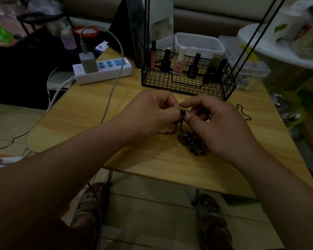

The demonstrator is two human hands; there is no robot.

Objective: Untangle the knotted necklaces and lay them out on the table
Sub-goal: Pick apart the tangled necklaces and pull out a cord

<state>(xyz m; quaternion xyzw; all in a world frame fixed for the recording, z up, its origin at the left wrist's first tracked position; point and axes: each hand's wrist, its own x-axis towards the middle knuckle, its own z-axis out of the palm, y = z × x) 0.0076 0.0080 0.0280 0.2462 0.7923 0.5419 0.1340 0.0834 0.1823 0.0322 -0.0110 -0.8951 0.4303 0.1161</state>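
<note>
A dark knotted clump of necklaces point(195, 144) lies on the wooden table point(83, 112), partly under my right hand. Chains rise from it to a small dark knot point(182, 113) held just above the table. My left hand point(152, 112) pinches that knot from the left. My right hand point(219, 123) pinches it from the right with thumb and forefinger. A gold-toned chain point(165, 132) trails left along the table below my left hand. Another thin dark chain point(243, 111) lies in a wavy line to the right of my right hand.
A black wire basket point(170, 82) holding several nail polish bottles stands just behind my hands. A white power strip point(105, 71) with a charger and cable sits at the back left. Clear plastic boxes point(199, 43) stand behind the basket. The table's front edge runs below my forearms.
</note>
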